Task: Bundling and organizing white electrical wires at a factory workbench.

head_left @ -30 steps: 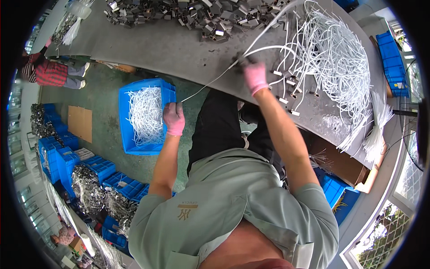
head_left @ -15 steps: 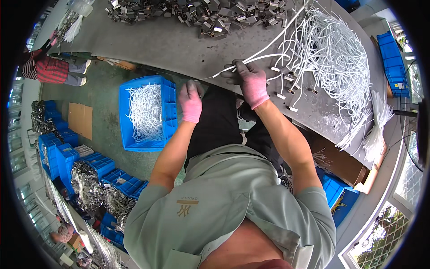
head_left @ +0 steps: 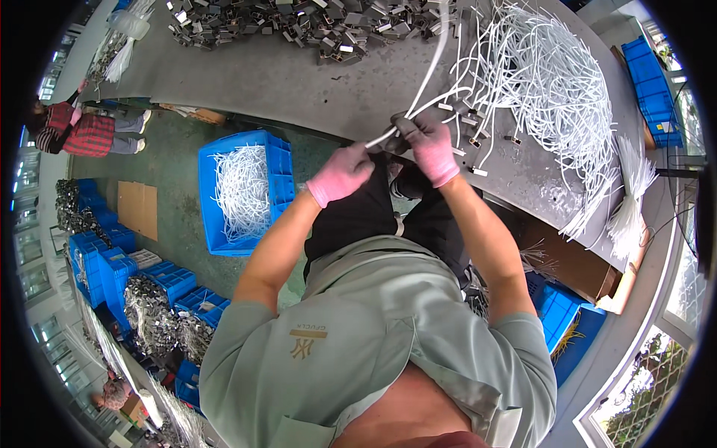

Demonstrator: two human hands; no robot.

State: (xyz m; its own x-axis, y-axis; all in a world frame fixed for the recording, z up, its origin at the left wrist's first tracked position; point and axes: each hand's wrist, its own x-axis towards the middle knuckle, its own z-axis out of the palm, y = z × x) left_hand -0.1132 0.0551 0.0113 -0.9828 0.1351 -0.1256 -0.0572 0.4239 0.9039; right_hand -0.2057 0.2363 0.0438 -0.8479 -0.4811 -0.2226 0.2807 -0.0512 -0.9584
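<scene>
My left hand (head_left: 345, 176), in a pink glove with grey fingers, is closed at the end of a white cord (head_left: 382, 137). Close beside it, my right hand (head_left: 429, 146), gloved alike, pinches the same cord and one or more others that run up over the table. Both hands are near the table's front edge, above my lap. The fingertips partly hide the cord's end. Several small dark metal pieces (head_left: 475, 139) lie just right of my right hand, some apparently on cord ends. Beyond them spreads a large tangled heap of white cords (head_left: 541, 97).
Small grey metal parts (head_left: 336, 26) are piled along the far side of the grey table (head_left: 276, 82). On the floor at left stands a blue crate (head_left: 282, 172) filled with white cords. A bundle of white strands (head_left: 631, 201) hangs at the table's right end. Another person (head_left: 88, 128) stands far left.
My left hand has moved right and slightly down, closing in on my right hand. The thin strand stretched between the hands no longer shows. My right hand has shifted slightly, and the cords swung left.
</scene>
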